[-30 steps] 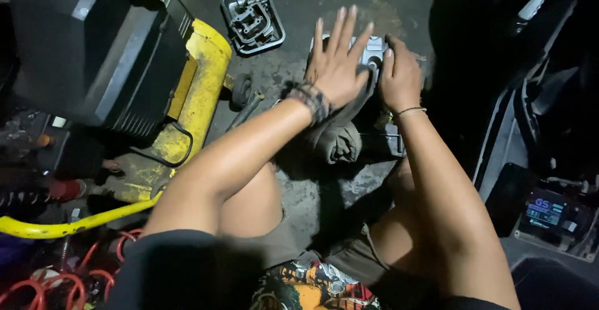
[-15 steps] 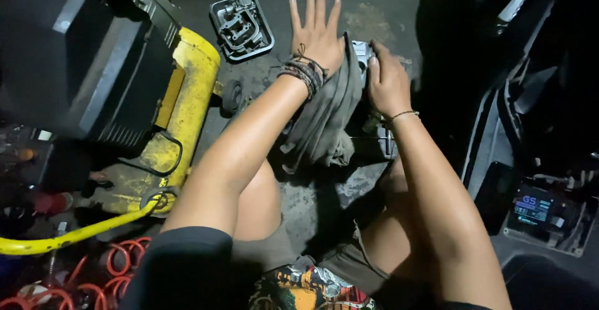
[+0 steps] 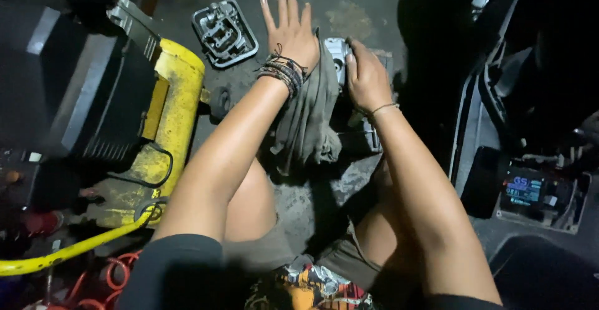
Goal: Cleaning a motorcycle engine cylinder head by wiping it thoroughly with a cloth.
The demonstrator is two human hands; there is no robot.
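The yellow compressor (image 3: 168, 123) fills the left side. Right of it, a grey rag (image 3: 309, 119) drapes over a grey metal part (image 3: 337, 51) on the floor. The left hand (image 3: 290, 32) lies flat on the rag, 5 fingers spread. The right hand (image 3: 365, 76) grips the metal part. A metal cover plate (image 3: 224, 32) lies just beyond the compressor.

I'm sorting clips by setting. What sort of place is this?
Probably a repair workshop floor: stained concrete floor, a yellow metal machine, a loose grey metal cover plate, and a metal part under a grey rag.
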